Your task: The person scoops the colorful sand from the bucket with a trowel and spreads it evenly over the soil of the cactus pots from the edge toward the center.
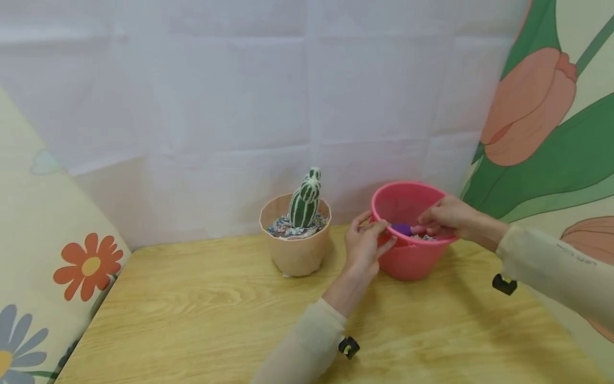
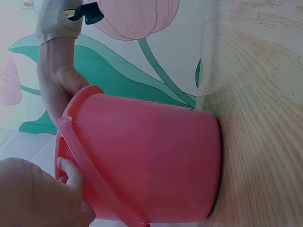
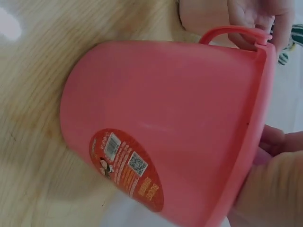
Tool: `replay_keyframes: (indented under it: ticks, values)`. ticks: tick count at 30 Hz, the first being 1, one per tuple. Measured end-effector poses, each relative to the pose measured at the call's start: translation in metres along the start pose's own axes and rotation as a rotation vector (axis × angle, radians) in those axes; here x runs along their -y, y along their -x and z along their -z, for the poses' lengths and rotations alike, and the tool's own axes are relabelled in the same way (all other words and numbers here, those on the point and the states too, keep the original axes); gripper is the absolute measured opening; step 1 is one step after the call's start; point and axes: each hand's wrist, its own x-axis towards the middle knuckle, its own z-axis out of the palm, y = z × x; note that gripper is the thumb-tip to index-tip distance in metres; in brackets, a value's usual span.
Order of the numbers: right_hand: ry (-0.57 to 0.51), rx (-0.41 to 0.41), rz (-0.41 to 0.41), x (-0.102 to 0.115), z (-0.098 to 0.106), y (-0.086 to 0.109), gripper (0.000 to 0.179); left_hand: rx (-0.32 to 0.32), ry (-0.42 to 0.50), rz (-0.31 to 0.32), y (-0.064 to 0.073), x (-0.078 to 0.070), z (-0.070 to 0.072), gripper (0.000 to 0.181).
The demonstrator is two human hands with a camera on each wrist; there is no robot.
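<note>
pink bucket (image 1: 411, 262) between left hand (image 1: 363, 242) and right hand (image 1: 445, 216)
left clamped on its rim (image 1: 416, 242), right curled round a scoop (image 1: 404, 229), purple blade (image 1: 401, 229) just past its fingertips

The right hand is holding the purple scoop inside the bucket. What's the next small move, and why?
Probably ease the purple scoop slightly deeper into the loose granules: the right hand already grips its pink handle, the left hand holds the pink bucket at its rim, and I can't see whether the blade carries anything.
</note>
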Motion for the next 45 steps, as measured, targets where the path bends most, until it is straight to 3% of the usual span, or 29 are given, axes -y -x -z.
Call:
replay_keyframes:
  ticks: [5, 14, 21, 29, 34, 38, 42, 45]
  values:
    - [-0.056, 0.005, 0.000, -0.001, 0.007, 0.000, 0.039, 0.020, 0.014, -0.002, -0.002, -0.001, 0.001, 0.047]
    - [-0.177, 0.056, 0.016, -0.003, 0.021, 0.007, 0.023, 0.011, 0.012, -0.004, -0.005, -0.003, 0.002, 0.044]
    - [-0.301, 0.059, 0.021, -0.006, 0.025, 0.013, 0.034, 0.006, 0.014, -0.011, -0.008, -0.002, 0.002, 0.045]
    - [-0.534, 0.087, 0.008, -0.009, 0.032, 0.018, 0.062, 0.007, 0.016, -0.015, -0.011, -0.003, 0.004, 0.041]
    - [-0.649, 0.098, 0.034, -0.012, 0.040, 0.023, 0.068, 0.028, 0.006, 0.002, -0.013, -0.004, 0.005, 0.042]
    - [-0.648, 0.092, 0.069, -0.016, 0.045, 0.025, 0.068, 0.094, -0.066, 0.006, -0.016, -0.006, 0.012, 0.043]
    - [-0.622, 0.093, 0.083, -0.022, 0.047, 0.026, 0.065, 0.183, -0.221, -0.014, -0.015, -0.011, 0.027, 0.045]
    - [-0.631, 0.085, 0.100, -0.023, 0.049, 0.025, 0.059, 0.252, -0.342, -0.064, -0.013, -0.021, 0.041, 0.045]
